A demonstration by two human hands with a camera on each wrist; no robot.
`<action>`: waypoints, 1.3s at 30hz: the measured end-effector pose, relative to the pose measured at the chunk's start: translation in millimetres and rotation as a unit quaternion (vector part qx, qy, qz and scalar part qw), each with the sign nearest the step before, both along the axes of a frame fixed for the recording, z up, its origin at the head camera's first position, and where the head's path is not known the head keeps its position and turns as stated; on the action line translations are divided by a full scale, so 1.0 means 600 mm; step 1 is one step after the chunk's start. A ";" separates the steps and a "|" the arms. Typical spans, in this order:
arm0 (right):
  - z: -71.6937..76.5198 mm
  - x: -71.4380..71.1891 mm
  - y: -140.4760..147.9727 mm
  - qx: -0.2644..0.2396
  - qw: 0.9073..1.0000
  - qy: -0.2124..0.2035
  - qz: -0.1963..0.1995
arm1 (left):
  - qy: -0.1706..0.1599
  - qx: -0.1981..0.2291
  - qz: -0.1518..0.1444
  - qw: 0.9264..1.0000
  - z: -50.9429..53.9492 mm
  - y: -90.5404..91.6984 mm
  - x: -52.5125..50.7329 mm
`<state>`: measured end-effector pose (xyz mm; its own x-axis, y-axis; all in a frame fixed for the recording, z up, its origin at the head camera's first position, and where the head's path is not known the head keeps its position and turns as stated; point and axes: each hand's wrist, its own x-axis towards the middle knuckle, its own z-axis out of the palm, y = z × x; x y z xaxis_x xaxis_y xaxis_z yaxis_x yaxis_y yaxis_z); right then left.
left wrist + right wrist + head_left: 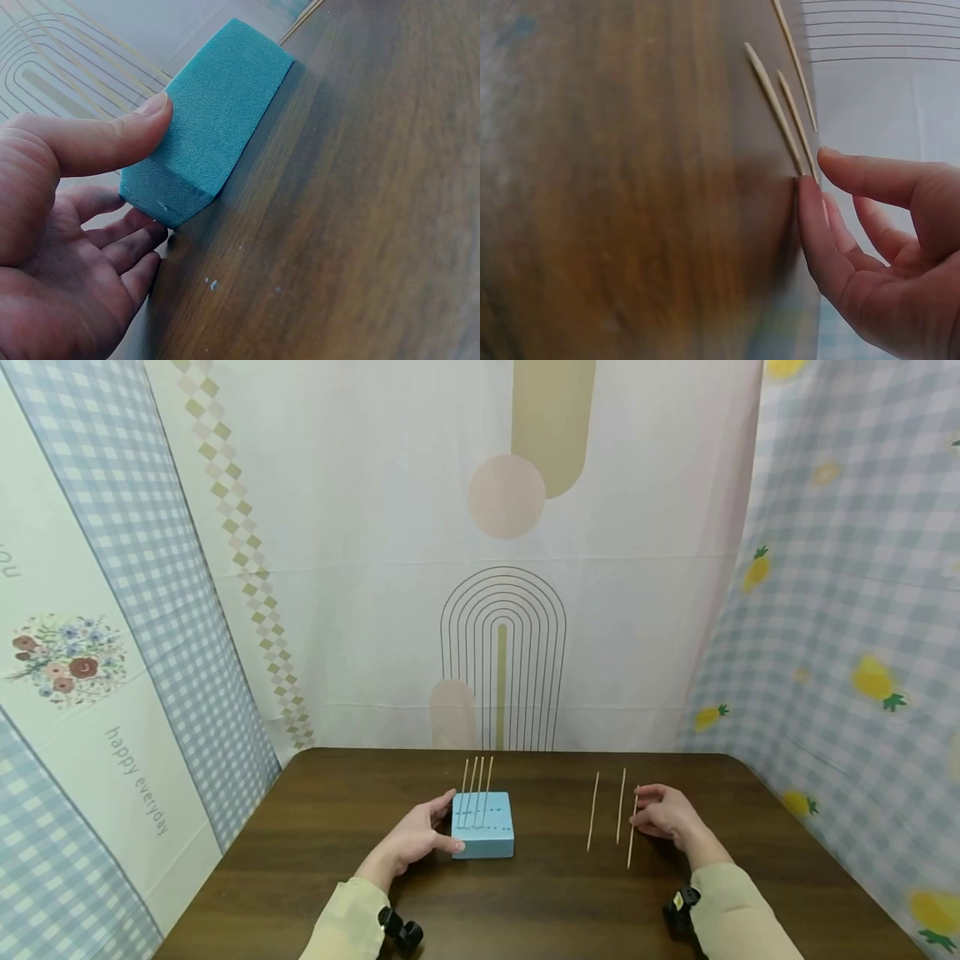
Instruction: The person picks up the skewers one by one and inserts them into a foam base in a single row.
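Observation:
A light-blue foam block [483,847] with rows of small holes sits on the table, and several thin wooden sticks [477,785] stand upright in it. My left hand [411,837] holds the block at its left side. In the left wrist view the thumb presses the front face and the fingers [142,277] lie around the left end. To the right, my right hand [670,817] is at a wooden stick [631,847] lying on the table. Its index fingertip touches this stick [772,101] in the right wrist view, while the thumb stays apart from it.
Two more wooden sticks, a middle one [621,807] and a left one [592,812], lie between the block and my right hand. The dark wooden table [547,906] ends at a patterned cloth backdrop [360,610], with checked cloths on both sides. Small blue crumbs [213,285] dot the wood.

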<state>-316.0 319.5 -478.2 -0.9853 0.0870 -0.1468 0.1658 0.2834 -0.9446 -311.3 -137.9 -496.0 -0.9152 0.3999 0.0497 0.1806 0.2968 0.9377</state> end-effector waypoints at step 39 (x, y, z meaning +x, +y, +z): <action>-0.006 0.009 -0.028 0.046 0.997 -0.014 -0.055 | 0.004 -0.003 0.004 1.000 0.003 -0.001 0.001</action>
<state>-310.8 303.0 -481.5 -0.9648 0.2084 -0.1602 0.2261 0.3466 -0.9103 -310.5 -138.4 -494.4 -0.9181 0.3925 0.0557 0.1864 0.3033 0.9345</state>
